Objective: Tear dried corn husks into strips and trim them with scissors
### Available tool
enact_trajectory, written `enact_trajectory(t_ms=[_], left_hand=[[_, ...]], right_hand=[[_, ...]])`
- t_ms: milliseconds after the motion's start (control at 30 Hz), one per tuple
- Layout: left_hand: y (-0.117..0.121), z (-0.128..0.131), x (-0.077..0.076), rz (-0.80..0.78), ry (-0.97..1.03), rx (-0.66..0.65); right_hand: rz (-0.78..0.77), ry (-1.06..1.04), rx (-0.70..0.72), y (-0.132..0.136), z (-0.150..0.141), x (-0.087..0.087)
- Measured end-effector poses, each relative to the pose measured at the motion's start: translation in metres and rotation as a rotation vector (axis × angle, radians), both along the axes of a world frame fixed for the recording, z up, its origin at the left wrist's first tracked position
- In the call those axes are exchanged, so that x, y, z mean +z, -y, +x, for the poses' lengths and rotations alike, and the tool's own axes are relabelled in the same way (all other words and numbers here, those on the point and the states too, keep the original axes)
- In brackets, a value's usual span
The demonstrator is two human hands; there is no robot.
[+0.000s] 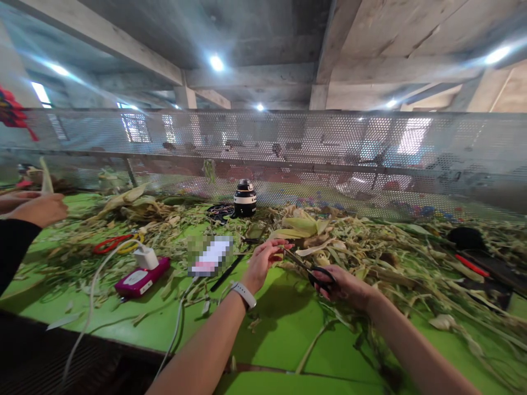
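While the right hand (338, 285) is closed around the handles of the black-handled metal scissors (308, 269), whose blades point toward the left fingertips, the left hand (258, 264), with a pale band (245, 295) on its wrist, has its fingers bent and nearly together just beside the blade tips; whether it pinches anything thin there cannot be told, nor whether the blades are parted; the scissors are above the bright green tabletop (269, 334), in front of a heap of dry, yellow-green, leafy husks (349, 241); behind the hands, a squat black-and-white bottle (245, 198) stands near a grey perforated metal screen (263, 142); left of the left hand lie a pixelated, pale rectangular object (213, 256) and a magenta power block (142, 278) bearing a white plug (146, 258); at the far left, a co-worker's dark-sleeved arm (14, 244) reaches over the table
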State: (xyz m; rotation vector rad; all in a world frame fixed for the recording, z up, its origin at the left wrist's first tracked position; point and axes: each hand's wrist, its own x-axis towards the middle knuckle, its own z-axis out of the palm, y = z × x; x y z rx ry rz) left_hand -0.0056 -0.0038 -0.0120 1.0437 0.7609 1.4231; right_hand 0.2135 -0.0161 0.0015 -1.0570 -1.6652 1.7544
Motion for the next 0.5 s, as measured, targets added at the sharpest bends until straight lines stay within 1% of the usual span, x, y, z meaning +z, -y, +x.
enact_trajectory(t_ms=[67,200,500], left_hand=[[-0.0001,0.0005,0.0005,-0.015,0.037,-0.033],[-0.0003,0.0016,0.0010,-0.054,0.106,-0.085],[0.0013,0.0028,0.0048,-0.110,0.228,-0.105]], right_hand=[[0.002,-0.008,0.000,-0.0007,-0.0001,-0.0025],[-0.005,-0.020,-0.043,-0.0004,-0.0008,-0.0065],[-0.033,-0.046,-0.052,0.0042,-0.0037,-0.0037]])
